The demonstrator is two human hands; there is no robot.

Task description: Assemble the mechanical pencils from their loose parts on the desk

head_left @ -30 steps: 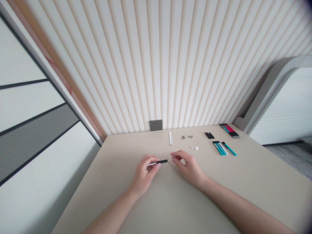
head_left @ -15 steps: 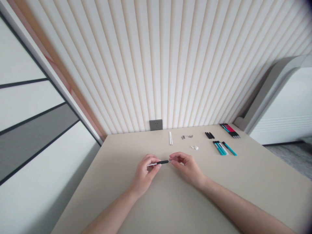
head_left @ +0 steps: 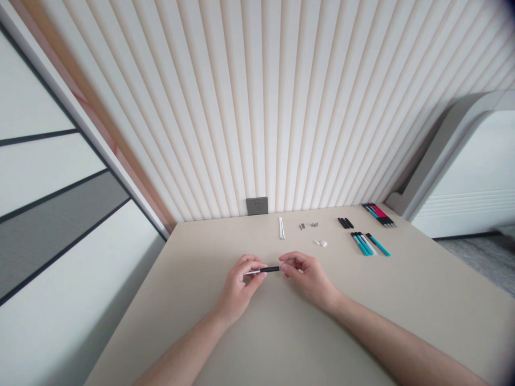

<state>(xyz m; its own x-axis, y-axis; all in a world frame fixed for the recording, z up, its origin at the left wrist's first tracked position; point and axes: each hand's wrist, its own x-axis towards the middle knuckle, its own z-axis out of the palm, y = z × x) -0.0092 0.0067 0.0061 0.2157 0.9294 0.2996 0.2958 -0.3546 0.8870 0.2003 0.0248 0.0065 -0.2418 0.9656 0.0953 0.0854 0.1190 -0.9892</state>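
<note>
My left hand (head_left: 240,287) pinches a black pen grip (head_left: 270,269) between thumb and fingers, above the table. From its left end a thin white refill (head_left: 252,272) sticks out across my fingers. My right hand (head_left: 306,274) is closed at the grip's right end, thumb and fingertips pressed together around the pen tip, which is mostly hidden by the fingers. Beyond my hands lie white refills (head_left: 281,228), small metal parts (head_left: 309,225) and small white pieces (head_left: 321,243).
Several black grips (head_left: 345,223) lie further right on the table (head_left: 257,343). Near them are teal pen barrels (head_left: 362,244) with a white one among them, and a row of red and teal pens (head_left: 379,215). A dark socket (head_left: 257,206) is on the ribbed wall behind.
The grip has shifted very slightly right and down. Less of the metal tip shows at its right end, as my right fingertips now cover it. The other parts stay put.
</note>
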